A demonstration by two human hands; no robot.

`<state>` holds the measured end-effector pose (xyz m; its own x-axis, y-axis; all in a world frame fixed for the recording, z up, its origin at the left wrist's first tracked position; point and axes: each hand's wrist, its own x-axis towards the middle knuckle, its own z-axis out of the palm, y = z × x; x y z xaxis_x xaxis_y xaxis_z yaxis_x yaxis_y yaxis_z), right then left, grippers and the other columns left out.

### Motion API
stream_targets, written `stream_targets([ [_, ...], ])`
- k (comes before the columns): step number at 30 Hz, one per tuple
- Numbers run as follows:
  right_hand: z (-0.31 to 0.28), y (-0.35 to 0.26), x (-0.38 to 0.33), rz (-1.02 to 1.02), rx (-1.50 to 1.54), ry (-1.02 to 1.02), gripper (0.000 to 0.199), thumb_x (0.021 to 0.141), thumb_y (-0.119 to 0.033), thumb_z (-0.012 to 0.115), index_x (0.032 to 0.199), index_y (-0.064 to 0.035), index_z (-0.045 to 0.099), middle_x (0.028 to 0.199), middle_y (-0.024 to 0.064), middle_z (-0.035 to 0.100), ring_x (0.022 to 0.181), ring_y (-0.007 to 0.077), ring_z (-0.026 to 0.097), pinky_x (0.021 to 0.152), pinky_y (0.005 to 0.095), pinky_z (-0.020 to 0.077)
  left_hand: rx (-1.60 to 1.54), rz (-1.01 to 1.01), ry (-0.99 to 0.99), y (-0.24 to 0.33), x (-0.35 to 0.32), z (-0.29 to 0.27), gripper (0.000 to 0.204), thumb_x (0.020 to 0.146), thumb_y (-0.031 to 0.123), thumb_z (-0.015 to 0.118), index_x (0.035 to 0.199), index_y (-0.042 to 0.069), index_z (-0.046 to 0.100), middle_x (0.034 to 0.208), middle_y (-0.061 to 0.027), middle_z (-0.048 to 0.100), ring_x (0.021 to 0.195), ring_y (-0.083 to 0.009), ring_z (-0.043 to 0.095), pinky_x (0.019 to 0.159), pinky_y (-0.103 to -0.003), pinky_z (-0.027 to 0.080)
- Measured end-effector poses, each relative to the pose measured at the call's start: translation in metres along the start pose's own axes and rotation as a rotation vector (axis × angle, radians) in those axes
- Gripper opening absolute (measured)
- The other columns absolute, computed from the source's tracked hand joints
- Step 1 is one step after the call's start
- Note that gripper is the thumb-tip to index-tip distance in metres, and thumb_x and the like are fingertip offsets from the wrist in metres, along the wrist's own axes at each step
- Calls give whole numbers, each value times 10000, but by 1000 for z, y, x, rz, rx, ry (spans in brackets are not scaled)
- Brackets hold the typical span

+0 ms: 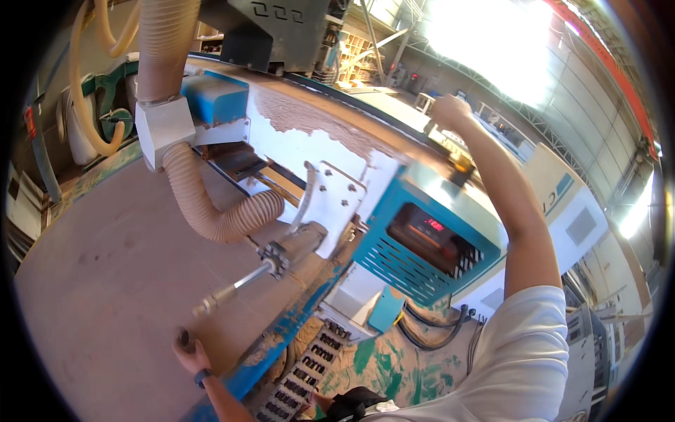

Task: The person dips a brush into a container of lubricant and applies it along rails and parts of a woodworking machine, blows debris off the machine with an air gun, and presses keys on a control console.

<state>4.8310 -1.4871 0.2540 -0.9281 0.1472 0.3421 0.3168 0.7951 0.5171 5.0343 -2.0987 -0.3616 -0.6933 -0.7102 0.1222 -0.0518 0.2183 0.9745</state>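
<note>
Blue and white woodworking machine (365, 190), dusted with sawdust. Left hand (188, 352) closed around a small dark knob (184, 340), a steel shaft (235, 287) just above it. Right hand (450, 112) raised, fist closed at the machine's far edge; what it grips cannot be told. Ribbed hose (211, 211) beyond the shaft.

One machine (394, 211), blue and white, sawdust on top. One red-lit display (430, 226) on its blue panel. One ribbed beige hose (211, 204) in full view; a second, thinner yellow hose (88, 105) loops at upper left. One metal shaft (235, 285) with one toothed collar (274, 259). Two hands: left hand (188, 349), one dark wristband (202, 376); right hand (450, 111) raised over the machine. Black cables (436, 327) below the panel, at least two.
</note>
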Motion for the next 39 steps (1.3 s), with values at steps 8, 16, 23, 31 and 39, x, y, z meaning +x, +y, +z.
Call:
stream_targets([
  [8,55,246,-241,361,262,266,348,950,-336,516,1101,-91,712,1032,176,712,978,365,678,877,446,526,144,50,-86,19,-62,-11,720,746,128,780,1383,18,464,1311,-190,588,1198,-321,579,1014,-418,464],
  [16,182,371,-502,575,548,150,302,948,-278,589,1106,-52,712,862,184,707,797,336,688,718,395,511,-120,205,-508,57,-279,43,787,700,-62,774,1398,18,419,1350,-188,538,1229,-316,544,1016,-427,463],
  [23,357,430,-652,603,761,30,295,980,-283,604,1119,-41,699,761,159,678,689,203,638,648,325,487,85,249,-1052,114,-509,146,713,757,163,827,1354,18,463,1335,-189,533,1230,-319,537,1021,-451,458],
  [31,444,420,-641,576,1162,-266,258,975,-220,607,1155,-49,679,845,172,695,772,220,676,703,326,506,3,335,-1146,213,-706,322,676,757,126,821,1325,59,459,1291,-110,564,1201,-249,553,963,-400,474],
  [39,494,446,-516,-19,1217,21,227,896,-99,664,1121,-92,695,819,114,639,734,311,619,670,387,505,111,653,-1179,317,-779,490,635,757,178,820,1287,56,491,1180,-184,619,1090,-359,624,877,-452,538],
])
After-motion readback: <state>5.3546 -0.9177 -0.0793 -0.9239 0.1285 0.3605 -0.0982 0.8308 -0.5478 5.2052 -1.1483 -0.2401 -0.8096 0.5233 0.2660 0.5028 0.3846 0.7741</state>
